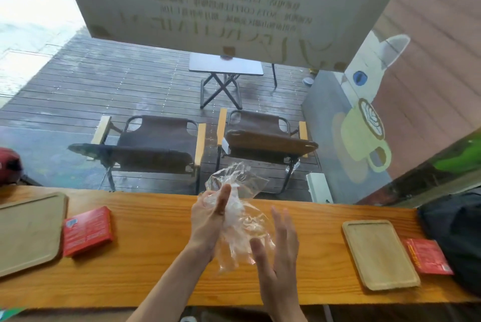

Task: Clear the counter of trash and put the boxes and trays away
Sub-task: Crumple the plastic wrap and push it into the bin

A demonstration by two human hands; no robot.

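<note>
Because the clear plastic wrap (235,213) at frame centre is featherlight, limp and springy (your left hand (208,220) clutches it, right hand (279,246) fingers spread straight), crush its bunched middle.

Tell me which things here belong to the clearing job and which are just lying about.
Job: clear plastic wrap held between left hand and right hand; left red box; right red box; left tray; right tray.

Lying about: dark bag; chairs outside.
</note>
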